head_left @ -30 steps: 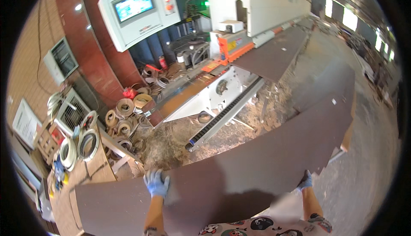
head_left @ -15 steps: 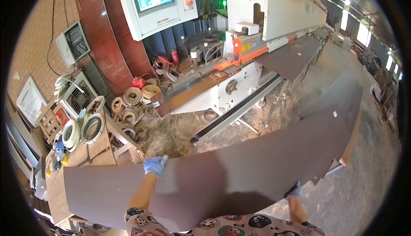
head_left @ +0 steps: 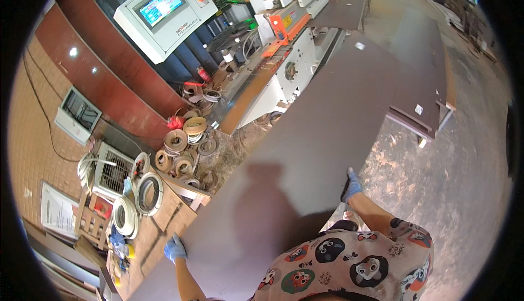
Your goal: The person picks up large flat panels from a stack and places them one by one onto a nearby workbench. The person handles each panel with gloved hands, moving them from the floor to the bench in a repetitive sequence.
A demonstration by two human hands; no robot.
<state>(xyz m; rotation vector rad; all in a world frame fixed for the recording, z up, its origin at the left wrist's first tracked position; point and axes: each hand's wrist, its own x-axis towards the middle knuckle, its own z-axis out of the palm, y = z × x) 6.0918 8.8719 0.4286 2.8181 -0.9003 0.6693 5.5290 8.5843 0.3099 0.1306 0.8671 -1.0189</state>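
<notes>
Swung toward the machine (head_left: 285,27), one brown board (head_left: 305,137) bears one unreadable label (head_left: 359,45); right hand (head_left: 353,183) clamps one edge, left hand (head_left: 175,248) touches another, grip I can't tell.

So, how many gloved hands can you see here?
2: the left hand is at the left edge of the dark panel, and the right hand is at its right edge. No other shows.

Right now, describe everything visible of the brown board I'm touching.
The board is a long dark brown panel, smooth, apparently laminated, with a white label near its far end. It slants toward the picture's upper right, its near end out of view; your left hand and right hand touch opposite long edges.
</notes>
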